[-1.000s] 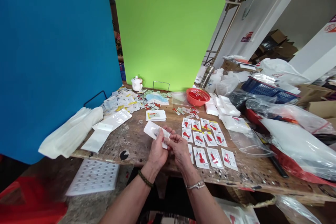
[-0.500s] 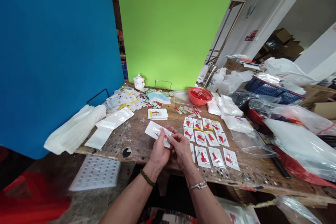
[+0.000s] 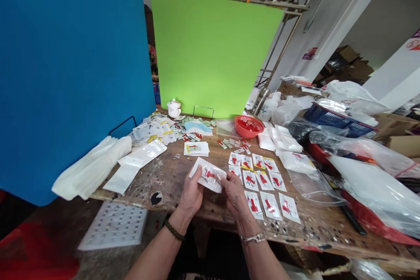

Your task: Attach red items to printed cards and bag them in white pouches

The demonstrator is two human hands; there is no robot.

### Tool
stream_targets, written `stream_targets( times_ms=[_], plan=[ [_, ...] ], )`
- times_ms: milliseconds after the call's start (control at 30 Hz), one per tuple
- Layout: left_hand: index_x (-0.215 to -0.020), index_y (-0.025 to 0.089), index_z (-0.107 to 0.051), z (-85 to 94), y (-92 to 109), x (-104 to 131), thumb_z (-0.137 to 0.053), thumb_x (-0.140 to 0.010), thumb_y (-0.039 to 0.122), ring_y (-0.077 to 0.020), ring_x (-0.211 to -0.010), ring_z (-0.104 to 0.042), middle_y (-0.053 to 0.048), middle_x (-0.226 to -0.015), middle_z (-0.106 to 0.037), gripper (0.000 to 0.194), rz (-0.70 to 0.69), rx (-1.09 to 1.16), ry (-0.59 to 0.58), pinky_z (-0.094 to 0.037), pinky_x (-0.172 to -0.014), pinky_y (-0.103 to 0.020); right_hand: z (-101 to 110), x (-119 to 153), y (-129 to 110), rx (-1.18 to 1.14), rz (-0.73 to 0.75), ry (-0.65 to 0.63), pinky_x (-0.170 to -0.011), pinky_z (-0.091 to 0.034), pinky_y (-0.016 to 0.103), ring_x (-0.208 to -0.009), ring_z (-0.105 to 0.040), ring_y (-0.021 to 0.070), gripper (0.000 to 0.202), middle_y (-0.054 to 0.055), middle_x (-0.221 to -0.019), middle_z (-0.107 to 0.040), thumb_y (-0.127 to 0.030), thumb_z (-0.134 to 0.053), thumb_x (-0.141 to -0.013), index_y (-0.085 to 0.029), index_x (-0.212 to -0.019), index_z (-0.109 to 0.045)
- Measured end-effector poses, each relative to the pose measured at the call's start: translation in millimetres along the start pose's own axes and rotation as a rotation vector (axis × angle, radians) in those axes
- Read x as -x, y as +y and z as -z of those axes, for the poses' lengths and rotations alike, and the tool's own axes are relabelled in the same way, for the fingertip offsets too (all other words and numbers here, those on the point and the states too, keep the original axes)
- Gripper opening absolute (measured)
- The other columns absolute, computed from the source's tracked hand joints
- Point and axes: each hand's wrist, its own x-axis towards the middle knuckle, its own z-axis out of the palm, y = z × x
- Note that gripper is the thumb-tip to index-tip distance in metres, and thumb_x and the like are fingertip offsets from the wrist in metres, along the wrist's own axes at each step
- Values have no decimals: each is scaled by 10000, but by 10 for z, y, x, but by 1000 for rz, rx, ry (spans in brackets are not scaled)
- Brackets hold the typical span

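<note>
Between my two hands is a small white plastic packet [image 3: 213, 176] with a red piece showing inside it. My left hand [image 3: 192, 190] pinches its left end, thumb on top. The fingers of my right hand [image 3: 235, 190] are closed on its right end. Just right of my right hand, similar packets [image 3: 251, 180] with red pieces lie in rows on the wooden table [image 3: 147, 183]. Beyond my left hand sits a short stack of white packets [image 3: 196, 148], the top one showing a green and yellow insert.
A red basket [image 3: 248, 127] of red pieces stands farther back. Loose packets [image 3: 155, 127] and small green cards [image 3: 197, 120] are heaped at the back left. White bags [image 3: 93, 168] lie on the left edge. Plastic bags and a blue crate [image 3: 337, 118] crowd the right.
The packet has turned flatter and moved slightly right, so its red piece now shows. My hands have drawn apart to its two ends. The whole view has tilted a little upward.
</note>
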Motion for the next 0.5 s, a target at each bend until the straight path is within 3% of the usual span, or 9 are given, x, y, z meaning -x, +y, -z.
stream_targets(
  times_ms=[100,200,267,400,500],
  plan=[
    [-989,134,-691,40,24,-25,-730,-740,321,-165,-831,-668,-73,-978,-721,314,18,-36,18,-524,-771,-278,10,-39,23,51,50,14,-429,-306,205,-420,-376,72,408,-73,-438,-477,-326,-826,-447,-194,-508,-445],
    [-1005,134,-693,55,4,-32,-720,-747,333,-173,-863,-671,-85,-1019,-718,327,42,-31,37,-528,-785,-281,-8,-51,4,25,60,-115,-498,-380,224,-496,-468,103,318,-44,-541,-570,-341,-811,-503,-182,-634,-569],
    [-960,131,-700,39,5,-23,-748,-713,326,-176,-830,-676,-82,-980,-726,318,46,-30,42,-536,-754,-279,-17,-70,-24,-4,45,-170,-512,-390,226,-512,-491,110,322,-35,-553,-586,-344,-813,-501,-179,-647,-579],
    [-841,122,-699,5,78,-19,-817,-612,294,-173,-699,-678,-59,-811,-733,309,22,-58,36,-541,-656,-270,-13,-168,-77,27,33,-108,-424,-304,197,-410,-388,70,421,-66,-439,-494,-354,-835,-445,-190,-523,-455],
    [-796,108,-691,34,154,-73,-845,-553,284,-169,-609,-664,-57,-722,-724,338,10,-123,68,-532,-578,-263,-5,-235,-122,124,35,-125,-393,-289,187,-394,-371,62,434,-65,-428,-474,-393,-837,-455,-185,-516,-461]
  ],
)
